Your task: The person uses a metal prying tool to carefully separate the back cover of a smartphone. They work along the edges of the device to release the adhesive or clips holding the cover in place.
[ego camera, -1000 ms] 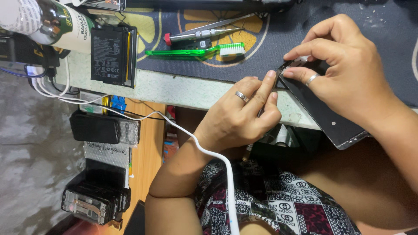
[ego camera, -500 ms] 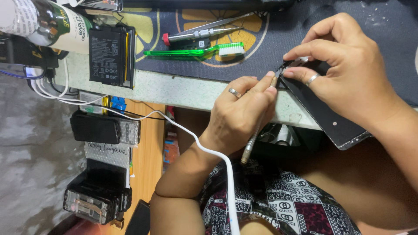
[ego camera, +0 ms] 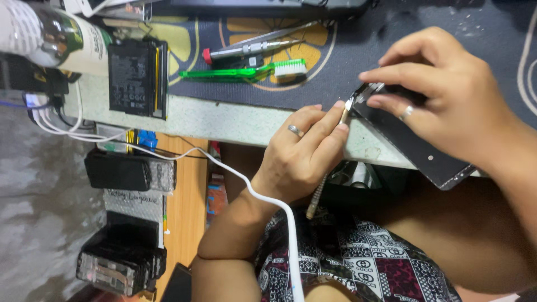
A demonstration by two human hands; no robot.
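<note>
Table (ego camera: 235,120): pale top; its near edge runs just below the mat.
Mat (ego camera: 335,72): dark with a yellow pattern, covering most of the table; the landmark for everything else.
Phone (ego camera: 414,151): black slab lying tilted across the mat's near right edge, one end hanging past the table edge. It looks light, stiff, thin and easy to crack or scratch, so it is best held by its long side edges, not the face.
Right hand (ego camera: 447,106): over the mat's right side, fingers curled down and pinching the phone's top corner.
Left hand (ego camera: 302,159): just below the mat's near edge, thumb and fingers closed around a pick.
Battery (ego camera: 134,78): flat and black, off the mat's left edge.
Brush (ego camera: 240,71): green, lying on the mat's left part.
Pick (ego camera: 345,109): thin metal tip touching the phone's corner at the mat's near edge.
</note>
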